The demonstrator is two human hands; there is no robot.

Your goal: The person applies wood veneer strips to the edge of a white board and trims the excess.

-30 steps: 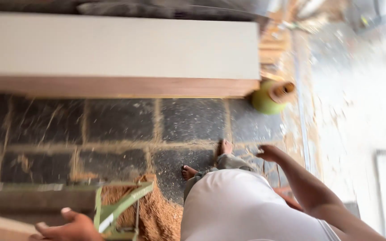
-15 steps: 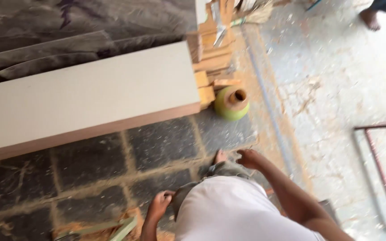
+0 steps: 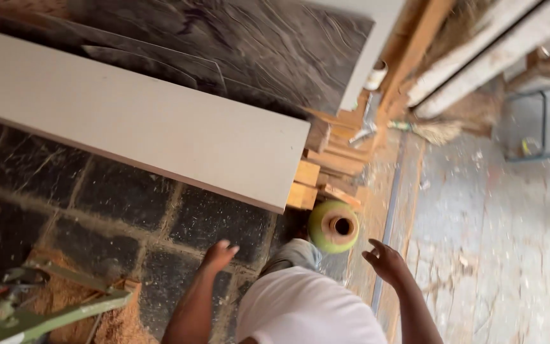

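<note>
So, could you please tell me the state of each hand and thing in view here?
Left hand: open, empty, fingers spread.
Right hand: open, empty, near the pot.
Green pot: upright on the floor, mouth open.
Long pale board: lying flat, end resting on wood blocks.
Broom: lying on the floor.

Soft, even daylight fills the scene, brightest on the pale dusty concrete floor [image 3: 510, 255], which looks washed out to the right of the round green clay pot [image 3: 333, 226]. The long off-white flat board [image 3: 141, 127] left of that pot casts a dim shadow on the dark stone paving [image 3: 116, 210]. Motion blur smears both hands, the green metal frame [image 3: 39, 312] and the frame's edges.
</note>
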